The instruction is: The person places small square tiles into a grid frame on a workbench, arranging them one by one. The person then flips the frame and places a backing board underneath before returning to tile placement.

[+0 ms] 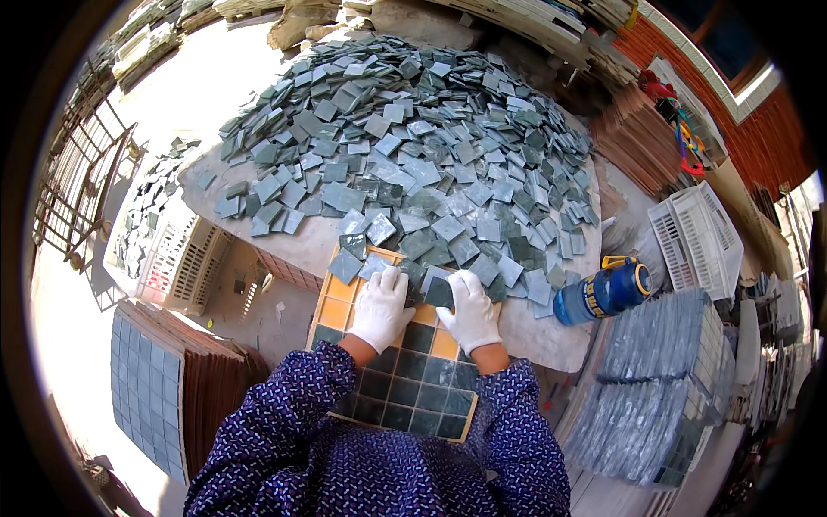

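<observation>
In front of me lies a shallow orange-yellow grid board (338, 311). Its near rows hold dark green square stone tiles (402, 389), while orange squares show farther up. My left hand (383, 308), in a white glove, rests over the board's far left part with its fingers bunched; what they grip, if anything, is hidden. Also gloved in white, my right hand (471, 314) is closed at the edge of a dark stone tile (440, 292) over the board's far right part. Loose tiles (345, 266) overlap the board's far edge beside my left hand.
A large heap of loose tiles (413, 129) covers the stone table (551, 336). On its right lies a blue bottle (603, 293), near wrapped tile stacks (642, 388) and a white crate (698, 237). Tiled sheets (148, 388) and another crate (185, 263) stand left.
</observation>
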The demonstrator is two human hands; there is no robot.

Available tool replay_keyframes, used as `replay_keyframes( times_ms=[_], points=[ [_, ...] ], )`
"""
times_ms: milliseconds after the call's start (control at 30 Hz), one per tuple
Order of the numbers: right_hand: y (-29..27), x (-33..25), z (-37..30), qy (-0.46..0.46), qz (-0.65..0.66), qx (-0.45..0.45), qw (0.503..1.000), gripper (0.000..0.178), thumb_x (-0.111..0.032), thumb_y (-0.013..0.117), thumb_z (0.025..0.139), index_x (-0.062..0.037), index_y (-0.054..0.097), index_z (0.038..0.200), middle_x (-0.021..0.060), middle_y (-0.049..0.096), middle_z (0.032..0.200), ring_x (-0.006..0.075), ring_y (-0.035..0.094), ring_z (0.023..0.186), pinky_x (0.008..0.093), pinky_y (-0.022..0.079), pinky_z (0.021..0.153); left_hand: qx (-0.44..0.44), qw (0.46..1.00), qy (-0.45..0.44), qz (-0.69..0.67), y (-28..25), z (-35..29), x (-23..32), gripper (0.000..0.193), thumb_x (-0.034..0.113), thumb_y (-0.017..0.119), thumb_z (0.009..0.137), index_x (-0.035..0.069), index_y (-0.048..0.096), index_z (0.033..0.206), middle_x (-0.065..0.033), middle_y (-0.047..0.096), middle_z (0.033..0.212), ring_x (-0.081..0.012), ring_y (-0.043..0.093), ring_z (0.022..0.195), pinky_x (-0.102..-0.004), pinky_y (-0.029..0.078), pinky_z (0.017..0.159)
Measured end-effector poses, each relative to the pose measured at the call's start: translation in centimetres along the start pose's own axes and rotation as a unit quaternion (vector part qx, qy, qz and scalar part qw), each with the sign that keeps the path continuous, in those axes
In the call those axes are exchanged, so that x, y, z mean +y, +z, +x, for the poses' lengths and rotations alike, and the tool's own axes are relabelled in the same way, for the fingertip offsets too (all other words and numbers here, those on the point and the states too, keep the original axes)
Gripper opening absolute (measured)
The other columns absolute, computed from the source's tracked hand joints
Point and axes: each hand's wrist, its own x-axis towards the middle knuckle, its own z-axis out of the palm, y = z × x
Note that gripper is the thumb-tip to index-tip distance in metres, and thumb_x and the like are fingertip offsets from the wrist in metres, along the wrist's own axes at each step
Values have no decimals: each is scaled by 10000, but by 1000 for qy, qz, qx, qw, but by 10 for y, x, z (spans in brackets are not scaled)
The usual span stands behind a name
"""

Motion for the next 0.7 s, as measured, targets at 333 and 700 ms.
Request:
replay_keyframes(
  times_ms=[333, 700],
  points=[
    [-7, 6, -83, 40, 42, -67, 996, 435, -183, 730, 764, -67, 576, 1155, 114, 541, 1140, 321, 595, 979, 415, 499, 833, -57, 989, 118, -63, -30, -53, -25, 548, 134, 727, 673, 64, 534, 1181, -123, 547, 1112, -324, 528, 1014, -413, 465, 871],
    [-26, 28, -60, -73, 20, -162, 984, 368, -157, 713, 759, -75, 623, 1106, 101, 572, 1115, 311, 601, 981, 403, 509, 822, -88, 980, 119, -132, -16, -56, -38, 452, 160, 739, 710, 54, 580, 1119, -115, 532, 1148, -331, 508, 1067, -411, 447, 912]
  ],
)
